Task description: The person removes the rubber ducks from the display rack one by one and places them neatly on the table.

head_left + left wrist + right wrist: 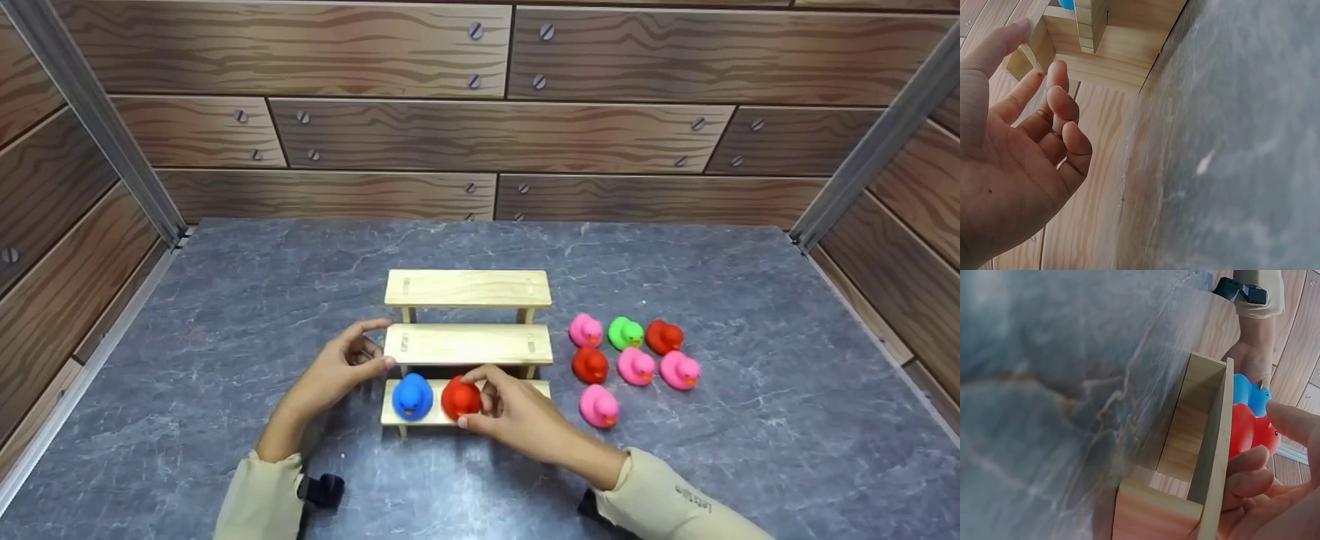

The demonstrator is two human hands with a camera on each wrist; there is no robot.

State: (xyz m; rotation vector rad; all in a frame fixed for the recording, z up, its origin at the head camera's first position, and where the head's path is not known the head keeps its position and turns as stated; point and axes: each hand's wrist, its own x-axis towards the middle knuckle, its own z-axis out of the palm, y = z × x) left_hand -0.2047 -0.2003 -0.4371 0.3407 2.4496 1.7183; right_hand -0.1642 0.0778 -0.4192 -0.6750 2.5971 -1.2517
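Note:
A wooden three-step stand [468, 344] is in the middle of the table. My left hand [337, 367] pinches the left end of its middle step between thumb and index finger; the left wrist view shows the fingertips at the plank's edges [1039, 48]. On the lowest step sits a blue rubber duck [412, 397]. Right of it, a red rubber duck [459, 399] stands on the same step. My right hand [517, 412] holds this red duck between thumb and fingers. In the right wrist view the red duck [1244, 430] appears close against the blue duck [1249, 392].
Right of the stand lie several loose ducks: pink ones [600, 406], red ones [590, 364] and a green one [625, 333]. The grey marbled table [262, 277] is bordered by wood-patterned walls [495, 135] at the back and sides.

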